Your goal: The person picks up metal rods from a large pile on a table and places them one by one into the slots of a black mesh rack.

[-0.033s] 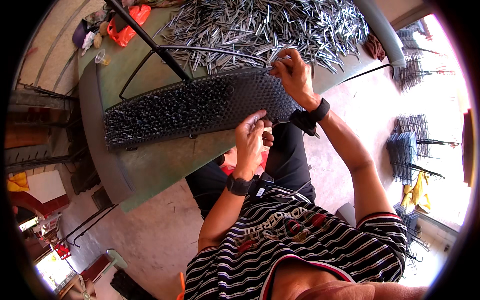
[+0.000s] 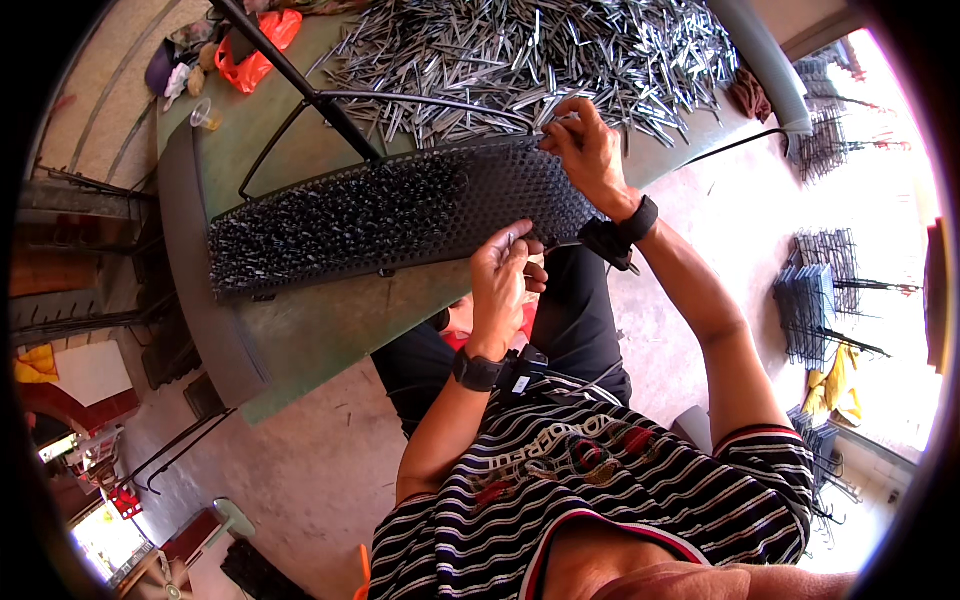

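A long black rack (image 2: pixel 500 195) with rows of small holes lies across the table's near edge. Its left and middle part bristles with dark, shiny pieces (image 2: pixel 320 225); toward the right the holes are bare. My left hand (image 2: pixel 505 270) is at the rack's near edge, thumb and fingers pinched together; whatever they hold is too small to name. Over the rack's far right part, my right hand (image 2: pixel 585 150) has its fingers curled into a pinch, and their contents cannot be made out. Beyond the rack lies a big heap of thin metal strips (image 2: pixel 530 60).
Black rods (image 2: pixel 345 130) rise from the rack's far side. The green table (image 2: pixel 310 340) has a grey curved edge piece (image 2: pixel 195 250) at left. A plastic cup (image 2: pixel 206 116) and red bag (image 2: pixel 255 62) stand far left. Wire racks (image 2: pixel 805 310) stand on the right.
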A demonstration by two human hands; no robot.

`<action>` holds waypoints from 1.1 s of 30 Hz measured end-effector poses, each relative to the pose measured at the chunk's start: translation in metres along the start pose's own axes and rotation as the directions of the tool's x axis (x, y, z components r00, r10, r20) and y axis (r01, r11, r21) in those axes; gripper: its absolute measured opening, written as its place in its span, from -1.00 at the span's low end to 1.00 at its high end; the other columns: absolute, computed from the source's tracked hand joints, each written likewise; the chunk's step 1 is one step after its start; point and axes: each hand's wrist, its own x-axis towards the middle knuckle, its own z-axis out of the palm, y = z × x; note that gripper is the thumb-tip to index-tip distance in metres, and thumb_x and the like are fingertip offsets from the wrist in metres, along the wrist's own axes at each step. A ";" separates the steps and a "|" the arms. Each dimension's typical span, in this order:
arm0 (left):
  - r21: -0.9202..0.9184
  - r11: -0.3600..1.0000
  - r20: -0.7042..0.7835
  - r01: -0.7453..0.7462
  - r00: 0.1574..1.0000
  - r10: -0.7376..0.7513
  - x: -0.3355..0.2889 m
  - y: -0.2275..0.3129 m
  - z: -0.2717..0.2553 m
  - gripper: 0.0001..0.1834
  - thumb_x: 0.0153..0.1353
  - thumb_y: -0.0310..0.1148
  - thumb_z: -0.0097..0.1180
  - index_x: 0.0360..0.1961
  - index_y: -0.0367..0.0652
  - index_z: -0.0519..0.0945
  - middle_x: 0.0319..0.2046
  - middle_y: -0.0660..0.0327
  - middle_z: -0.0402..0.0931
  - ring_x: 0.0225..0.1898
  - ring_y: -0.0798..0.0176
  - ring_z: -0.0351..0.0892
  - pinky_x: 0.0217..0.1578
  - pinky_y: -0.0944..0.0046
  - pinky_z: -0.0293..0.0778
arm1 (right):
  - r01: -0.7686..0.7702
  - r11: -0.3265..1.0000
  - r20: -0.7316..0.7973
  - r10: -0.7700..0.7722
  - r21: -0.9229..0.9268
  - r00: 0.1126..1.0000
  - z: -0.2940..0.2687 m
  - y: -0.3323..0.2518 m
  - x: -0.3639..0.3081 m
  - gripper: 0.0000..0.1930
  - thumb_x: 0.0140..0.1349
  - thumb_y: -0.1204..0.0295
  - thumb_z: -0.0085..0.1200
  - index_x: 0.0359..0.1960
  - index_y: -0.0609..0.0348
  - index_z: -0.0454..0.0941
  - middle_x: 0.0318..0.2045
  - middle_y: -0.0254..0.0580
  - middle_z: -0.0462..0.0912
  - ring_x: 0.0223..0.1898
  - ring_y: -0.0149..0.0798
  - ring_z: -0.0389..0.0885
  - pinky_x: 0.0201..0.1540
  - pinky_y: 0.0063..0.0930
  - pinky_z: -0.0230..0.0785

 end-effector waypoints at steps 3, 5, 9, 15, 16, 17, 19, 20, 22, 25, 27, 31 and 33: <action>0.009 1.000 -0.010 0.003 1.000 -0.003 0.000 0.002 -0.001 -0.69 0.28 -0.42 -0.10 -0.01 -0.35 0.42 -0.42 0.22 0.49 -0.61 0.48 0.41 -0.62 0.46 0.41 | 0.080 0.993 0.031 -0.078 -0.091 0.996 0.004 0.011 0.001 -0.88 0.16 0.60 -0.06 -0.25 0.25 0.36 -0.51 -0.04 0.61 -0.48 -0.12 0.64 -0.46 -0.44 0.45; 0.007 1.000 -0.019 0.005 1.000 -0.005 0.000 0.004 0.000 -0.69 0.28 -0.42 -0.11 -0.01 -0.35 0.42 -0.42 0.22 0.49 -0.61 0.48 0.41 -0.61 0.46 0.41 | 0.173 0.961 0.095 -0.155 -0.214 0.983 0.002 0.015 0.001 -0.92 0.14 0.57 -0.02 -0.32 0.25 0.41 -0.53 -0.04 0.60 -0.50 -0.04 0.61 -0.47 -0.37 0.43; 0.025 0.998 -0.020 -0.056 0.998 0.057 -0.001 0.003 -0.003 -0.69 0.27 -0.48 -0.13 0.04 -0.30 0.40 -0.42 0.22 0.49 -0.60 0.49 0.40 -0.61 0.47 0.38 | 0.378 0.773 0.229 -0.302 -0.509 0.925 -0.001 -0.006 -0.004 -0.87 0.10 0.43 0.10 -0.42 0.24 0.53 -0.55 -0.04 0.56 -0.54 -0.01 0.53 -0.46 -0.32 0.37; 0.400 0.775 0.066 -0.489 0.859 0.508 0.000 -0.016 -0.001 -0.46 0.20 -0.67 -0.15 0.24 -0.21 0.19 -0.42 0.25 0.45 -0.53 0.54 0.35 -0.60 0.47 0.33 | -0.276 0.959 0.631 0.258 -0.073 0.732 0.002 -0.060 -0.050 -0.85 -0.01 0.46 0.14 -0.47 0.34 0.60 -0.63 -0.08 0.59 -0.60 -0.38 0.56 -0.50 -0.52 0.38; 0.340 0.828 0.064 -0.447 0.889 0.454 -0.003 -0.016 -0.004 -0.44 0.20 -0.66 -0.13 0.25 -0.19 0.16 -0.39 0.23 0.46 -0.50 0.54 0.37 -0.59 0.48 0.34 | -0.234 0.971 0.594 0.218 -0.050 0.775 0.005 -0.061 -0.055 -0.85 -0.02 0.47 0.14 -0.48 0.34 0.60 -0.63 -0.09 0.59 -0.60 -0.38 0.56 -0.50 -0.52 0.39; 0.281 0.872 0.063 -0.401 0.914 0.400 -0.007 -0.016 -0.007 -0.42 0.20 -0.65 -0.10 0.26 -0.18 0.14 -0.35 0.21 0.47 -0.48 0.53 0.38 -0.58 0.49 0.35 | -0.189 0.982 0.556 0.170 -0.024 0.813 0.010 -0.058 -0.060 -0.85 -0.02 0.47 0.15 -0.48 0.35 0.60 -0.64 -0.09 0.59 -0.59 -0.39 0.57 -0.51 -0.53 0.39; 0.166 0.934 0.096 -0.317 0.948 0.304 -0.016 -0.016 -0.016 -0.36 0.19 -0.62 -0.05 0.29 -0.15 0.08 -0.29 0.18 0.47 -0.45 0.51 0.40 -0.57 0.49 0.37 | -0.140 0.988 0.487 0.093 0.060 0.868 0.017 -0.054 -0.068 -0.88 0.04 0.50 0.13 -0.46 0.35 0.57 -0.60 -0.14 0.60 -0.58 -0.43 0.59 -0.51 -0.55 0.40; 0.111 0.953 0.129 -0.281 0.955 0.266 -0.021 -0.019 -0.023 -0.33 0.18 -0.60 -0.01 0.30 -0.13 0.06 -0.26 0.16 0.48 -0.43 0.49 0.41 -0.57 0.50 0.37 | -0.204 0.971 0.447 0.128 0.127 0.885 0.020 -0.059 -0.068 -0.90 0.07 0.52 0.11 -0.44 0.34 0.55 -0.59 -0.16 0.61 -0.57 -0.43 0.59 -0.51 -0.57 0.41; 0.099 0.980 0.160 -0.175 0.974 0.158 -0.033 -0.015 -0.041 -0.31 0.18 -0.57 0.04 0.30 -0.11 0.05 -0.23 0.14 0.48 -0.41 0.46 0.43 -0.56 0.49 0.39 | -0.320 0.910 0.374 0.209 0.265 0.904 0.029 -0.076 -0.067 -0.93 0.12 0.55 0.07 -0.40 0.33 0.52 -0.57 -0.19 0.61 -0.55 -0.45 0.61 -0.51 -0.60 0.42; 0.095 0.995 0.152 0.021 0.988 -0.035 -0.048 -0.007 -0.076 -0.40 0.18 -0.52 0.07 0.25 -0.11 0.20 -0.22 0.11 0.50 -0.39 0.41 0.47 -0.54 0.44 0.42 | -0.197 0.923 0.240 0.119 0.332 0.963 0.051 -0.083 -0.075 -0.95 0.17 0.58 0.02 -0.34 0.29 0.47 -0.54 -0.22 0.62 -0.48 -0.45 0.63 -0.48 -0.63 0.46; 0.091 0.996 0.093 0.017 0.995 -0.026 -0.060 0.007 -0.091 -0.52 0.21 -0.50 0.04 0.17 -0.23 0.29 -0.24 0.10 0.53 -0.37 0.40 0.53 -0.47 0.44 0.46 | -0.042 0.964 0.164 -0.002 0.263 0.987 0.065 -0.085 -0.079 -0.94 0.19 0.58 -0.01 -0.32 0.29 0.46 -0.54 -0.18 0.61 -0.46 -0.40 0.65 -0.46 -0.59 0.48; 0.159 0.982 -0.005 -0.098 0.995 0.100 -0.079 0.030 -0.108 -0.58 0.24 -0.40 0.00 0.11 -0.27 0.34 -0.23 0.13 0.54 -0.37 0.39 0.54 -0.34 0.47 0.45 | 0.056 0.982 0.167 -0.086 0.178 0.982 0.082 -0.078 -0.079 -0.94 0.19 0.58 -0.03 -0.31 0.28 0.44 -0.55 -0.11 0.60 -0.45 -0.31 0.67 -0.45 -0.55 0.49; 0.155 0.979 -0.062 -0.129 0.988 0.139 -0.084 0.038 -0.114 -0.59 0.23 -0.40 0.01 0.10 -0.26 0.36 -0.23 0.14 0.54 -0.38 0.38 0.54 -0.35 0.45 0.45 | 0.035 0.985 0.187 -0.067 0.167 0.980 0.087 -0.077 -0.079 -0.95 0.20 0.58 -0.04 -0.32 0.29 0.44 -0.54 -0.16 0.62 -0.44 -0.37 0.66 -0.44 -0.60 0.48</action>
